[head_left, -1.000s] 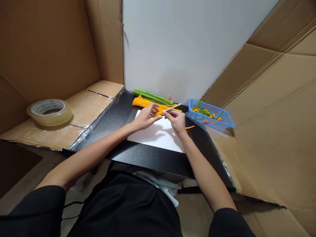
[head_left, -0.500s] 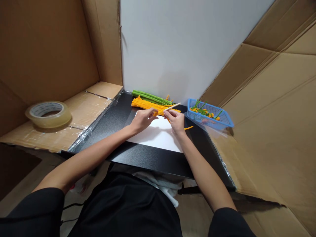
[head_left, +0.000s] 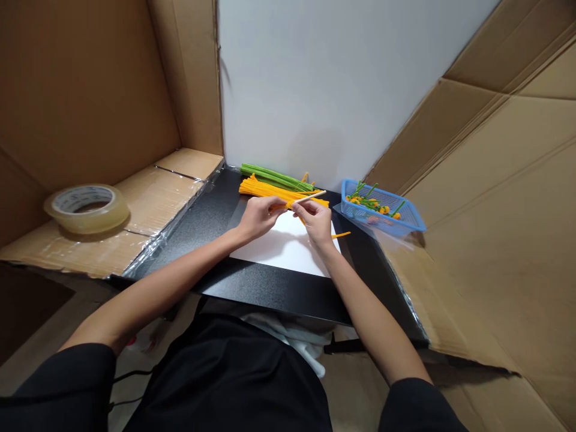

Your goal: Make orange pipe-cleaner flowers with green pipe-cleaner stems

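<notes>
Over a white sheet of paper (head_left: 283, 252), my left hand (head_left: 260, 218) pinches an orange pipe cleaner (head_left: 342, 234). Its free end sticks out to the right, beyond my other wrist. My right hand (head_left: 317, 223) is closed, thumb against fingers, on a thin pale stick (head_left: 315, 196) that points up and right. The fingertips of both hands nearly meet, and the pipe cleaner runs between them at the stick's lower end. How it lies around the stick is hidden by my fingers. Just behind the hands lies a bundle of orange pipe cleaners (head_left: 258, 187).
Green pipe cleaners (head_left: 274, 175) lie behind the orange bundle. A blue basket (head_left: 411, 222) with small orange and green pipe-cleaner pieces stands at the right. A tape roll (head_left: 114, 211) sits on the cardboard ledge at left. Cardboard walls flank the black table (head_left: 252, 288).
My right hand has moved slightly left, closer to my left fingertips, and the stick has shifted left with it. The pipe cleaner's free end has moved only a little.
</notes>
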Tool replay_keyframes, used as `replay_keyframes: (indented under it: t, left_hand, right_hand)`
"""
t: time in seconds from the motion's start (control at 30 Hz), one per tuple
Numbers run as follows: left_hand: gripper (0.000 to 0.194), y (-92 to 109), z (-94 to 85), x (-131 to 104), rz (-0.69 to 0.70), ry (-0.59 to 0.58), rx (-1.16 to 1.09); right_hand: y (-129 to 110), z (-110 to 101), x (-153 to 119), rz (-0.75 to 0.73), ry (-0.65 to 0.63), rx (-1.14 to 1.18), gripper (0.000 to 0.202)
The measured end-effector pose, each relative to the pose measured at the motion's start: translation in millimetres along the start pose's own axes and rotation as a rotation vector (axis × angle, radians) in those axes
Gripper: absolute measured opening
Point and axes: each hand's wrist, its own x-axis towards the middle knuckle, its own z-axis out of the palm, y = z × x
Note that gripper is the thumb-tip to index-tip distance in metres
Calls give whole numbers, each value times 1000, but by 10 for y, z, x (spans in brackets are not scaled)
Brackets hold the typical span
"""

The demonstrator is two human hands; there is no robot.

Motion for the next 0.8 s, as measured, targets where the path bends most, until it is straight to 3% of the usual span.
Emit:
replay_keyframes:
  t: [0.23,0.4,0.5,0.7,0.8]
  left_hand:
    - [19,-19,-14,107,-219,-243,-416]
    - [15,61,-143,187,-355,-415,-478]
    - [15,61,-186,209,-388,-450,-484]
    - [22,-23,-145,217,-332,-439,-417]
    - [32,-36,-100,161,-116,-322,-157]
  right_hand:
    - [-31,-64,35,4,-60,85,40]
    - [-66,-184,80,80,-255,143,37]
    - [-84,-248,94,124,-340,160,37]
    - [-84,-249,113,95,-330,129,35]
    - [-35,-200,118,82,-255,154,34]
